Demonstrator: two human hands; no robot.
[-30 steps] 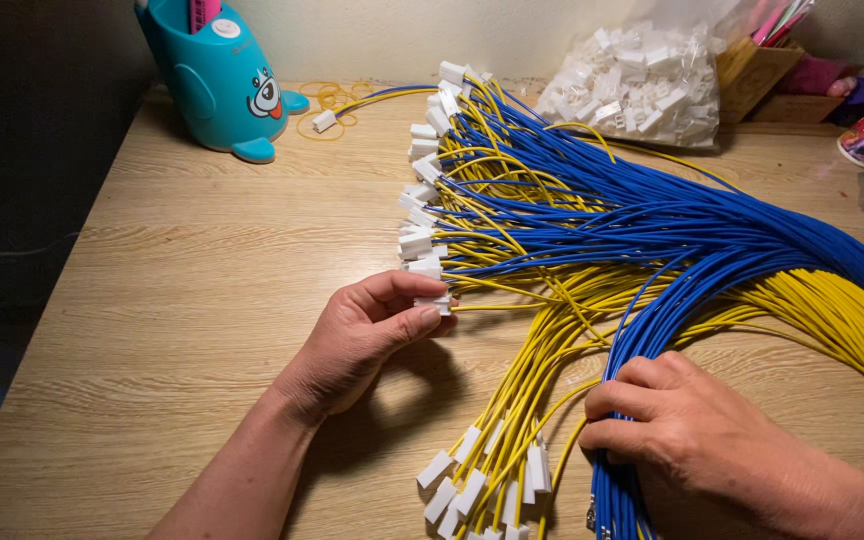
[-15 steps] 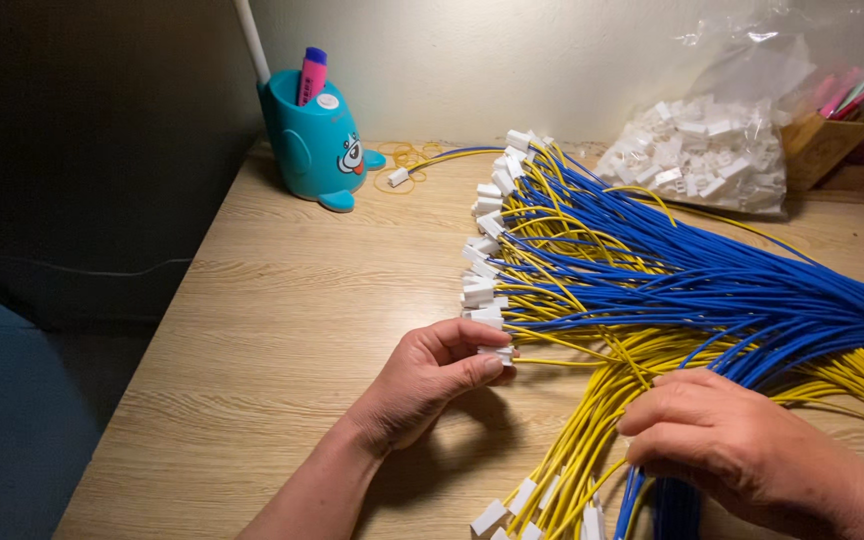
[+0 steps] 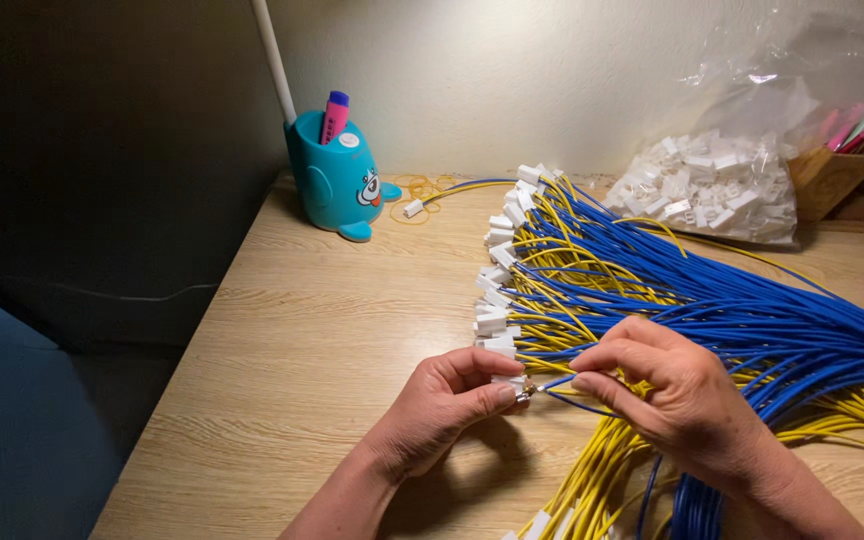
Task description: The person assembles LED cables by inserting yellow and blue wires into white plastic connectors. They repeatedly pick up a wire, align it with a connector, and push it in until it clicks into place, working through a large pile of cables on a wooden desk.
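Left hand (image 3: pixel 442 410) pinches small white plastic connector (image 3: pixel 508 381); right hand (image 3: pixel 667 385) pinches thin blue wire (image 3: pixel 558 382) near metal tip. Line tip up straight, push gently, keep bench (image 3: pixel 322 340) grip steady.

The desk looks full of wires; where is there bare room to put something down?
Bare wood lies between the teal pen holder, the desk's left edge and the left hand. The right half is crowded with blue and yellow wires and a bag of connectors.
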